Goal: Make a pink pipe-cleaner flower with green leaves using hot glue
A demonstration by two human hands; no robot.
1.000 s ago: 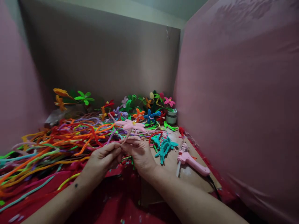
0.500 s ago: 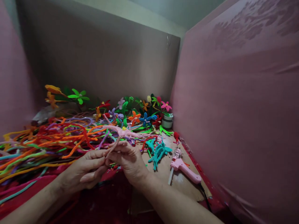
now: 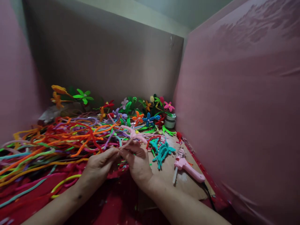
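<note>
Person's two bare hands meet at mid-scene, fingertips touching or nearly so. Left hand (image 3: 100, 164): thumb and fingers pinched together on the near end of a thin light-pink fuzzy stem (image 3: 126, 144). Right hand (image 3: 139, 164): thumb and fingers clamped on the same stem, just beside the left fingertips. At the stem's far end, a light-pink fuzzy flower with a yellow centre (image 3: 133, 132), tilted, held just beyond the right hand.

Left: broad, tangled heap of multicoloured fuzzy pipe cleaners (image 3: 77, 134) over a dark red cloth (image 3: 112, 203). Right of the hands: brown cardboard sheet (image 3: 197, 191) bearing a bundle of teal fuzzy pieces (image 3: 164, 151) and, farther right, a pink glue gun with a pale glue stick (image 3: 190, 170). Far side: row of colourful fuzzy flowers, among them a blue one (image 3: 149, 119); a small pale jar with a dark band (image 3: 170, 121) stands at its right end.
</note>
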